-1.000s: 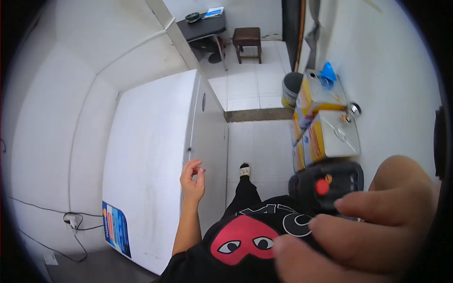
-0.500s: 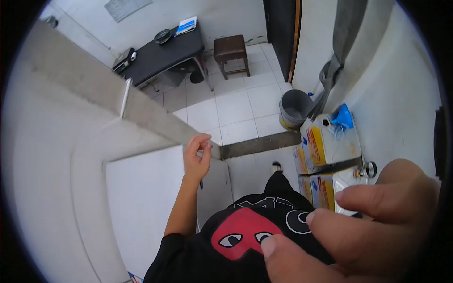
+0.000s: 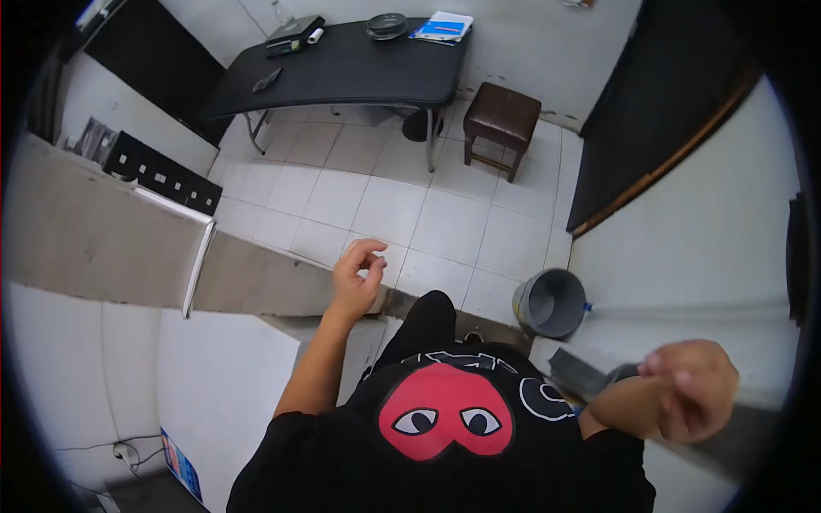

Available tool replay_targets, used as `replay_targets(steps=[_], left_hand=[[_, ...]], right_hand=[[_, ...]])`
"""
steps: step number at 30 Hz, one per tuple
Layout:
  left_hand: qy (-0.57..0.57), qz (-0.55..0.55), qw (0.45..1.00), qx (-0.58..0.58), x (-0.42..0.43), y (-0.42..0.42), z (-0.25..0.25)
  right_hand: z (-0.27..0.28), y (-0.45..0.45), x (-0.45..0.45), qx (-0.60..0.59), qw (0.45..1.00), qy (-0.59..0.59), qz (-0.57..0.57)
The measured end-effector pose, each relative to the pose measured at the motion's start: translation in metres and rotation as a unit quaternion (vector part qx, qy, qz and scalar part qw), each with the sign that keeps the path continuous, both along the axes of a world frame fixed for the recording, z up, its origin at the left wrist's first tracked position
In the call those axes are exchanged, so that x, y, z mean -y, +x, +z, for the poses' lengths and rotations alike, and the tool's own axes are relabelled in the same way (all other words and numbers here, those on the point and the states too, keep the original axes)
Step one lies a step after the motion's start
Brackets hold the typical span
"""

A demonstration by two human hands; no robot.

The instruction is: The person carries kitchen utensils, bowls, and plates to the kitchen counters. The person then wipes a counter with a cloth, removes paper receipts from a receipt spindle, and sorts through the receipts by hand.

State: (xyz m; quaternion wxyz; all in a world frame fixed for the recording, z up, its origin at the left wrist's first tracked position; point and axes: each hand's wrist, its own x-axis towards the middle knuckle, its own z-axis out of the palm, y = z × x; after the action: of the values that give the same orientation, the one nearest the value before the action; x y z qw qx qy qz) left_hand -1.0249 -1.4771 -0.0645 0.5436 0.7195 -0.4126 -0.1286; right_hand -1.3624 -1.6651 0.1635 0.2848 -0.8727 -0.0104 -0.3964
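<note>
My left hand (image 3: 359, 278) is raised in front of me with loosely curled fingers apart and nothing between them. The floor tiles (image 3: 385, 205) lie beyond it, and the white freezer (image 3: 231, 376) is below and to its left. On the right, my right hand (image 3: 694, 389) hangs in the air beside the wall, somewhat blurred, fingers loosely bent, holding nothing I can see. The grey bucket (image 3: 554, 303) stands on the floor to the left of and beyond that hand.
A black table (image 3: 342, 73) bears dark dishes (image 3: 386, 26), papers (image 3: 443, 28) and a black device (image 3: 295, 36). Beside it stands a brown stool (image 3: 503, 115). A dark door (image 3: 650, 111) is at the right, and a raised threshold (image 3: 479, 329) crosses the floor by my legs.
The view has moved forward to the doorway, bringing the table, stool and bucket nearer. The tins have left the view. My right hand has moved away from the camera; my left stays raised.
</note>
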Motion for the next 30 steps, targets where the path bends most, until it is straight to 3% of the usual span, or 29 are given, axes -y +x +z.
replay_targets(steps=[6, 8, 10, 13, 16, 20, 23, 26, 27, 30], left_hand=[[-0.029, 0.063, 0.996, -0.048, 0.08, 0.082, -0.036], [-0.074, 0.051, 0.994, -0.055, 0.125, 0.116, -0.06], [-0.076, 0.022, 0.996, -0.049, 0.169, 0.151, -0.083], [-0.076, -0.011, 0.997, 0.019, 0.234, 0.212, -0.115], [-0.048, -0.032, 0.997, 0.058, 0.287, 0.268, -0.132], [-0.021, -0.049, 0.997, 0.062, 0.338, 0.336, -0.118], [-0.002, 0.003, 0.999, 0.036, 0.369, 0.392, -0.123], [0.026, 0.024, 0.996, 0.079, 0.399, 0.44, -0.118], [0.03, 0.052, 0.998, 0.032, 0.405, 0.467, -0.154], [0.065, 0.083, 0.994, 0.024, 0.431, 0.508, -0.165]], right_hand=[[-0.052, 0.105, 0.082, -0.025, 0.986, 0.096, -0.131], [-0.067, 0.152, 0.11, -0.083, 0.995, -0.004, -0.056], [-0.076, 0.213, 0.13, -0.156, 0.979, -0.027, 0.127], [-0.103, 0.288, 0.157, -0.197, 0.956, -0.117, 0.183], [-0.11, 0.358, 0.198, -0.209, 0.945, -0.173, 0.183], [-0.094, 0.439, 0.259, -0.227, 0.936, -0.207, 0.171], [-0.088, 0.484, 0.302, -0.232, 0.933, -0.232, 0.15], [-0.095, 0.524, 0.35, -0.241, 0.927, -0.254, 0.131], [-0.096, 0.535, 0.364, -0.242, 0.926, -0.262, 0.121], [-0.092, 0.574, 0.411, -0.252, 0.925, -0.27, 0.091]])
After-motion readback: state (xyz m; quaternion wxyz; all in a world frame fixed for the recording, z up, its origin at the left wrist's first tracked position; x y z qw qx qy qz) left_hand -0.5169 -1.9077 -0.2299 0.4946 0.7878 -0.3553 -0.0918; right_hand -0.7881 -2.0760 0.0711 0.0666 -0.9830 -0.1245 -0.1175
